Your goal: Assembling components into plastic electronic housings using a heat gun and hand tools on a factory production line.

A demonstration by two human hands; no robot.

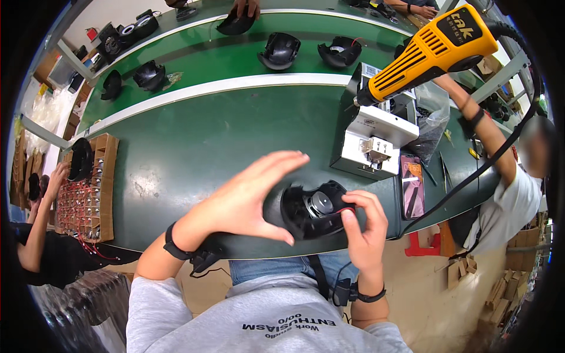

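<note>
A black plastic speaker housing (297,219) lies on the green workbench in front of me, its hollow side up. Inside it sits a round speaker driver (320,203) with a silver-grey back. A short red wire (345,209) runs from it toward the right rim. My right hand (368,232) grips that rim between thumb and fingers, with the thumb tip against the wire. To the left of the housing, my left hand (250,194) is spread wide, thumb and fingers apart, holding nothing.
A yellow power screwdriver (426,56) hangs above a white screw-feeder box (376,138). A phone (412,185) lies beside it. More black housings (279,51) stand on the green conveyor (206,56). At left, another person's hand (57,179) is by a cardboard box of drivers (106,200).
</note>
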